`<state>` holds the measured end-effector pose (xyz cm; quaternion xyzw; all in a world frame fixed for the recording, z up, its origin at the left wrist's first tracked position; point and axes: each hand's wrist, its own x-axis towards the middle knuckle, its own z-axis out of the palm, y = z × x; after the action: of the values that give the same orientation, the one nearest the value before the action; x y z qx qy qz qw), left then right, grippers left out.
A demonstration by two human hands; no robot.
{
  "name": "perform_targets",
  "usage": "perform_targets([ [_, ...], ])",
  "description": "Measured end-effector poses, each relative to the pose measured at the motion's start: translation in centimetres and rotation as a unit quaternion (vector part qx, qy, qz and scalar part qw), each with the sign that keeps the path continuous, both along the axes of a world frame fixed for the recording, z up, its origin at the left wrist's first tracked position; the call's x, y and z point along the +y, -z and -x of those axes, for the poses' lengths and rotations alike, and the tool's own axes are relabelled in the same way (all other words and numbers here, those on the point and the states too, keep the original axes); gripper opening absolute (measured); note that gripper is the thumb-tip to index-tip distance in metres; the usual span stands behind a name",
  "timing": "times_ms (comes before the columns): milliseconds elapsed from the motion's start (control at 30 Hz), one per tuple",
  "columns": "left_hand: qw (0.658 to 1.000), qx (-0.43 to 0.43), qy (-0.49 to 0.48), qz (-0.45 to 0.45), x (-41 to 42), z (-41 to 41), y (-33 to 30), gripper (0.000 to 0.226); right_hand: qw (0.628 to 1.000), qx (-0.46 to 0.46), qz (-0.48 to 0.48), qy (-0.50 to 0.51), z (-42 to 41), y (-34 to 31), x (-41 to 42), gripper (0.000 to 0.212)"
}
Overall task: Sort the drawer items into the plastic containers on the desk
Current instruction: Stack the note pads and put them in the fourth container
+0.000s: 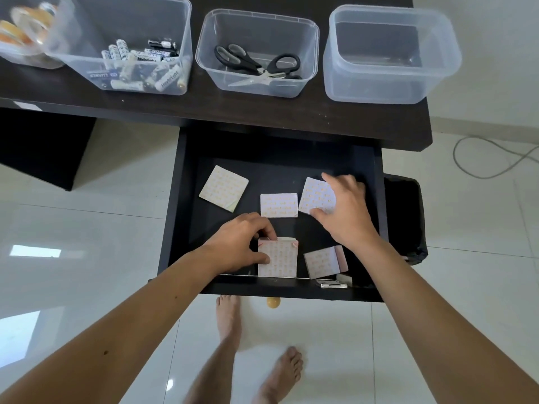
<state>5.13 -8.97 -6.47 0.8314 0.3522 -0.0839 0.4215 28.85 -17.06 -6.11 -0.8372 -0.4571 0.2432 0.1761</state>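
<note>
In the open drawer (376,199), the left hand (239,243) pinches a near sticky-note pad (278,259) between curled fingers; the right hand (345,208) grips another pad (316,195) farther right. Containers (390,53) sit on the bench (320,112).

Bright, even daylight fills the scene. The glossy floor (437,330) carries pale window reflections at about nine o'clock and a small glare spot near seven o'clock, so the light probably enters from the left. The dark desk (262,112) and the open drawer (280,158) stay deep and nearly featureless, with only soft shadows inside. Wide-angle distortion bends the desk edge and stretches the forearms toward the lower corners. The container at eleven o'clock (29,30) is smeared by blur; the centre is fairly sharp.
</note>
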Motion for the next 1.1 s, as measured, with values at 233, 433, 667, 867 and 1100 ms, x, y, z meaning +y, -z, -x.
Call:
perform_targets([
  [233, 0.988, -0.094, -0.099, 0.068, 0.3, 0.4, -0.4, 0.028, 0.998, 0.022, -0.049, -0.008, 0.8, -1.0, -0.5, 0.059],
  [433, 0.957, -0.163, -0.180, 0.161, 0.5, 0.6, -0.6, 0.019, 0.992, 0.086, -0.090, 0.013, 0.8, -2.0, -1.2, 0.043],
  [667, 0.915, -0.217, -0.266, 0.212, 1.5, 0.9, -0.5, 0.021, 0.952, 0.246, -0.172, 0.054, 0.6, -3.9, -1.9, 0.042],
  [867, 0.886, -0.249, -0.319, 0.226, 2.0, 0.6, -1.0, 0.024, 0.906, 0.387, -0.171, -0.013, 0.9, -5.3, -1.1, 0.043],
  [1100, 0.870, -0.281, -0.301, 0.272, 2.0, 0.6, -1.6, 0.023, 0.951, 0.294, -0.036, -0.095, 3.4, -3.8, 0.8, 0.038],
])
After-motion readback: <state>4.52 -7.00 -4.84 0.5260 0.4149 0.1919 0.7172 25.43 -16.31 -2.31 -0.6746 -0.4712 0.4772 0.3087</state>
